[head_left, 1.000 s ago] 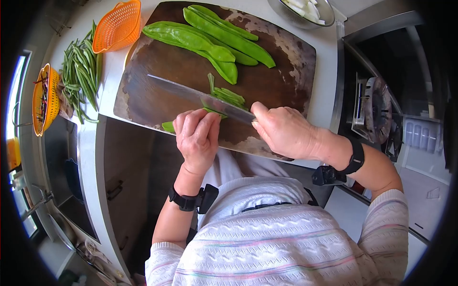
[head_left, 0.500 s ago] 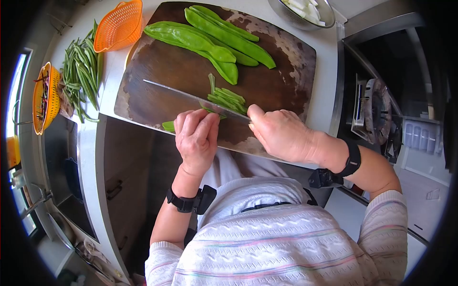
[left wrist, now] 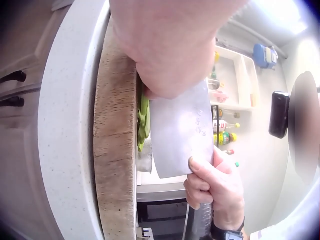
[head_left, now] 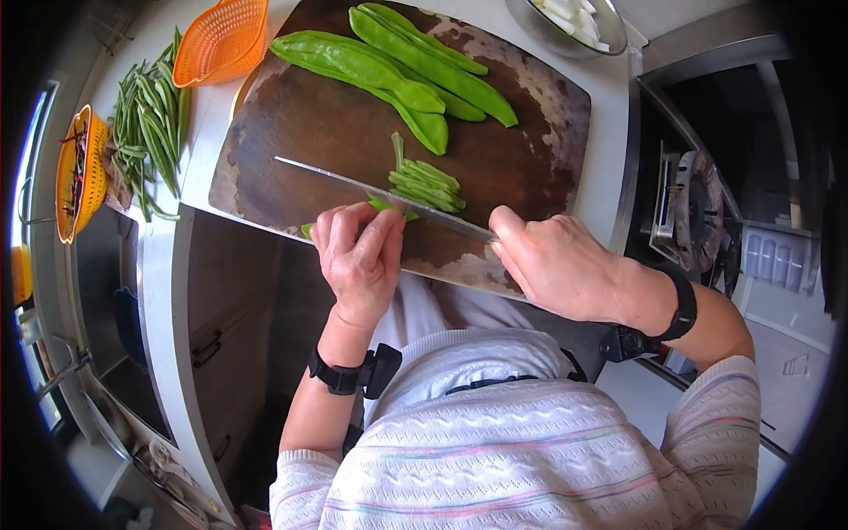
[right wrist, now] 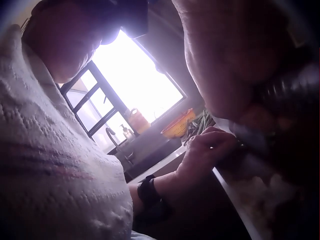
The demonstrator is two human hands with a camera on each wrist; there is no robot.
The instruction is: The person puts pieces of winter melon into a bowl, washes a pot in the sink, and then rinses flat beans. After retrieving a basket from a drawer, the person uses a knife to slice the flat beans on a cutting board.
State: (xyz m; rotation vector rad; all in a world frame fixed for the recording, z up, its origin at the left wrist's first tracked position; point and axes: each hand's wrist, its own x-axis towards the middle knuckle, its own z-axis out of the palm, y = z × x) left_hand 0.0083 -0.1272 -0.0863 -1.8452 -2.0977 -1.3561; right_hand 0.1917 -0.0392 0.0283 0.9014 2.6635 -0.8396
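My right hand (head_left: 561,265) grips the handle end of a wide cleaver (left wrist: 180,130), whose blade (head_left: 380,194) stands on edge over the cutting board (head_left: 291,190). At the board's near edge my left hand (head_left: 358,261) presses a flat green pod (head_left: 389,205) with bent fingertips, close beside the blade; the fingers largely cover the pod. Just beyond the blade lies a small pile of cut green strips (head_left: 427,184). Several whole flat pods (head_left: 353,66) lie across the far part of the board.
Left of the board are an orange basket (head_left: 221,44), a heap of thin green beans (head_left: 152,119) and a yellow basket (head_left: 87,177) with dark red items. A metal bowl (head_left: 609,26) of white pieces stands at the back right; a gas burner (head_left: 698,208) is at the right.
My right hand and the cleaver's handle end have moved right and toward my body. My left hand has stayed almost in place, its fingers slightly shifted.
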